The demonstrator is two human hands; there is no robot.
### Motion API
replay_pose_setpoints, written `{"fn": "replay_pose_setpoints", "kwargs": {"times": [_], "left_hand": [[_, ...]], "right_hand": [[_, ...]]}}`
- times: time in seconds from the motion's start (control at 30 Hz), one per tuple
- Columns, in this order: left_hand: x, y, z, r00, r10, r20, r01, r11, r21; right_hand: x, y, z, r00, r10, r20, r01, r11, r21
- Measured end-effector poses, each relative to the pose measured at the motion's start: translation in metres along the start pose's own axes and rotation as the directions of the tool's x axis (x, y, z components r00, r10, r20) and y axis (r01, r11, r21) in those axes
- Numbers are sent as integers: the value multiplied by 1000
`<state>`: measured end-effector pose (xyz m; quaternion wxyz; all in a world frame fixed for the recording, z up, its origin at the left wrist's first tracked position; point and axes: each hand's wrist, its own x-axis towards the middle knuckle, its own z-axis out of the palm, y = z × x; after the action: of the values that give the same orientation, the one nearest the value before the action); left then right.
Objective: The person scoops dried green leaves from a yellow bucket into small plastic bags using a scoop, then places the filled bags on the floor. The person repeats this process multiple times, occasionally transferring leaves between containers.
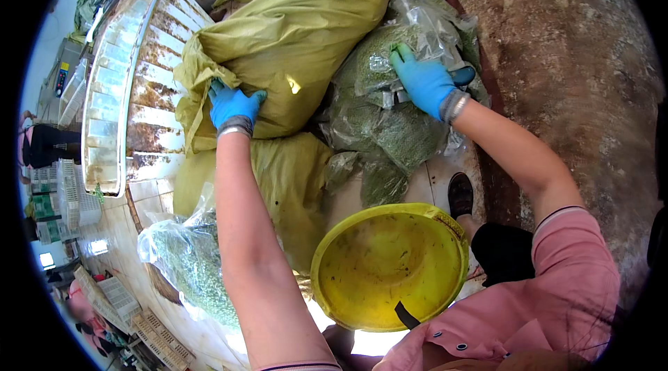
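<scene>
My left hand (236, 106), in a blue glove, is at the gathered mouth of a large yellow woven sack (297, 42). Its fingertips go under a fold of the cloth, while the thumb rests apart on the sack. My right hand (425, 81), gloved too, lies over a clear plastic bag of green granules (383, 58), two fingers stretched out on the film. A tool's dark blue handle (463, 76) sticks out beside that palm, and a shiny metal part shows below the fingers. More bags of green granules (407, 133) are heaped underneath.
A yellow basin (389, 266) stands close before me. Left are a ribbed, stained container (156, 79), another yellow sack (292, 183) and a clear bag of green pieces (188, 261). A brown, stained surface (563, 58) extends right. Crates (162, 339) and two people are at far left.
</scene>
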<state>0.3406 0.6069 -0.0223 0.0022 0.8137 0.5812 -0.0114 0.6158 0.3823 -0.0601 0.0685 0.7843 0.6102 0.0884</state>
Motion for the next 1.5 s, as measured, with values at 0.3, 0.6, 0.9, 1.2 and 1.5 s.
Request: {"fn": "replay_pose_setpoints", "kwargs": {"times": [0.3,0.6,0.9,1.2,1.5], "left_hand": [[-84,5,-28,998,-34,46,40,990,-132],[-322,18,-86,748,328,577,610,3,-792],[-504,-20,-61,912,273,307,410,-556,-722],[-556,-9,-78,938,94,334,334,-501,-798],[-548,-23,-49,940,77,331,340,-263,-903]], "right_hand": [[-1,25,-34,956,-143,255,95,977,192],[-155,-67,-136,921,-78,381,-340,310,888],[-328,-171,-212,837,-506,211,-61,296,953],[-378,-155,-222,883,-391,258,-322,-105,941],[-349,-147,-231,912,-404,76,303,785,541]]}}
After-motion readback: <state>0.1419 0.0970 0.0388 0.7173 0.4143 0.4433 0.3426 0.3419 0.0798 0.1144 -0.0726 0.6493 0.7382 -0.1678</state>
